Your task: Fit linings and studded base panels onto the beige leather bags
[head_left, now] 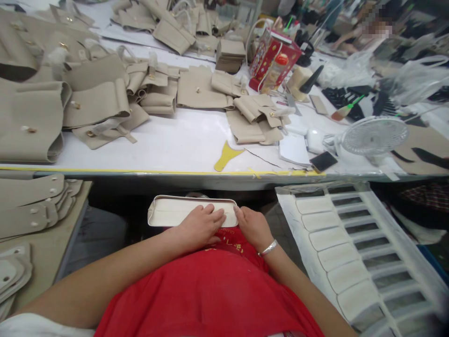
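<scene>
A cream, long rectangular bag piece (171,211) with a thin raised rim lies level over my lap, against my red apron (210,285). Across its near edge reaches my left hand (200,225), fingers on the pale surface and thumb on the outer side below. At the piece's right end, my right hand (253,228) is closed on the corner, thumb uppermost and the other fingers folded. A silver bracelet (269,247) circles that wrist. The underside of the piece is hidden from me.
Beige bag parts (98,96) crowd the white table (168,150). A yellow tool (227,156), phone (323,161) and small fan (375,135) sit toward its front. Flat straps (31,203) lie left; a slotted rack (345,248) of cream pieces stands right. A person works far right.
</scene>
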